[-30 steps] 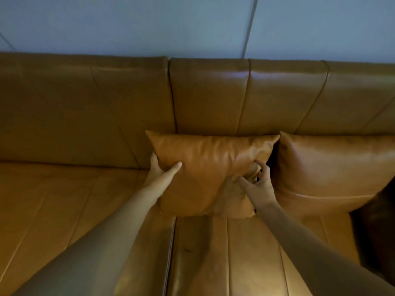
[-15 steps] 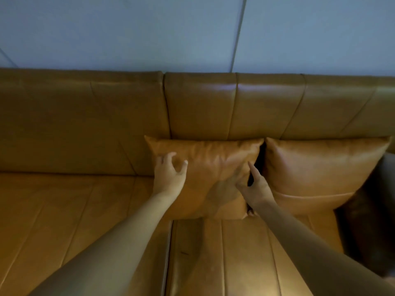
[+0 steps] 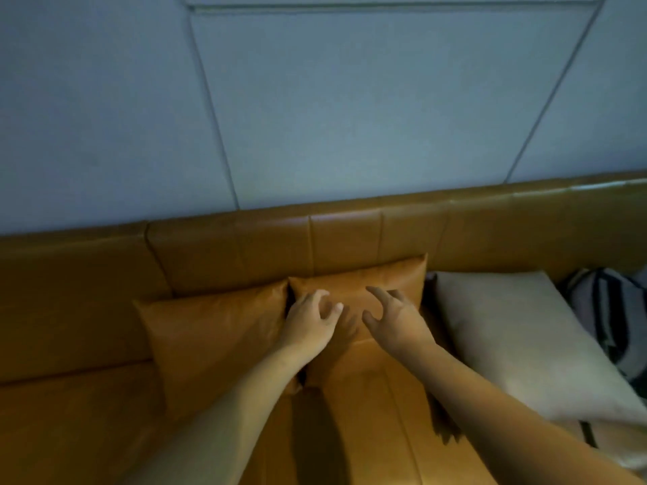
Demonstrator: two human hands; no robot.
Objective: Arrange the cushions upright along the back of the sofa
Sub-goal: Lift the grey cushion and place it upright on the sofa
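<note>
Two tan leather cushions stand upright against the sofa back (image 3: 227, 250). The left cushion (image 3: 213, 341) leans there alone. In front of the right cushion (image 3: 388, 278) hover both my hands. My left hand (image 3: 311, 322) has its fingers spread and curled over that cushion's left part. My right hand (image 3: 395, 320) is spread the same way over its right part. Neither hand grips anything. A pale beige cushion (image 3: 525, 348) lies slanted to the right of the tan pair.
A striped bag or cloth (image 3: 609, 309) sits at the far right behind the beige cushion. The tan sofa seat (image 3: 70, 432) stretches to the left and front. A grey panelled wall (image 3: 315, 117) rises behind the sofa.
The view has swung right and up. Both hands left the first tan cushion and now hover over the second one beside it. The beige cushion and bag came into view.
</note>
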